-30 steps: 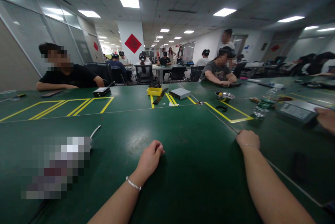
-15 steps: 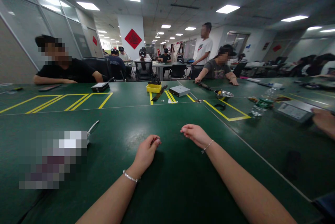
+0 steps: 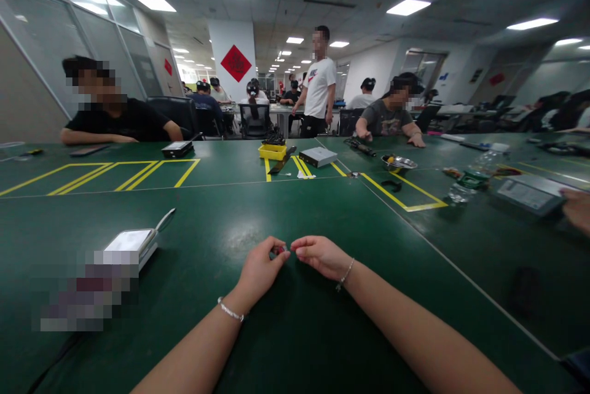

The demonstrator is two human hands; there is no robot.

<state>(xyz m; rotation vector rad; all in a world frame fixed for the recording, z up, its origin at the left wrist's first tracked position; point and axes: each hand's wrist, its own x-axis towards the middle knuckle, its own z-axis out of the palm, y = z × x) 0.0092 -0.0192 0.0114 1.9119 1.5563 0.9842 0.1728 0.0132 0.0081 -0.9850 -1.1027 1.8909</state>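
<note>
My left hand [image 3: 259,268] is closed around a small red and grey object [image 3: 276,252], mostly covered by the fingers, so its kind does not show. Just to its right, my right hand [image 3: 321,257] has thumb and fingers pressed together, the tips almost at the left thumb. Whether anything lies in that pinch, I cannot make out. Both hands are low over the green table [image 3: 286,332], near its middle.
On the left lies a white device [image 3: 126,241], partly blurred out, with a strap. Farther back are a yellow tray [image 3: 271,152], a grey metal box [image 3: 318,157] and a metal bowl [image 3: 399,163]. At right, a water bottle [image 3: 479,173] stands near another person's hand [image 3: 577,209] at a metal box.
My right hand has moved left and slightly down, close to my left hand. The left hand has barely shifted. A standing person in the background has moved left.
</note>
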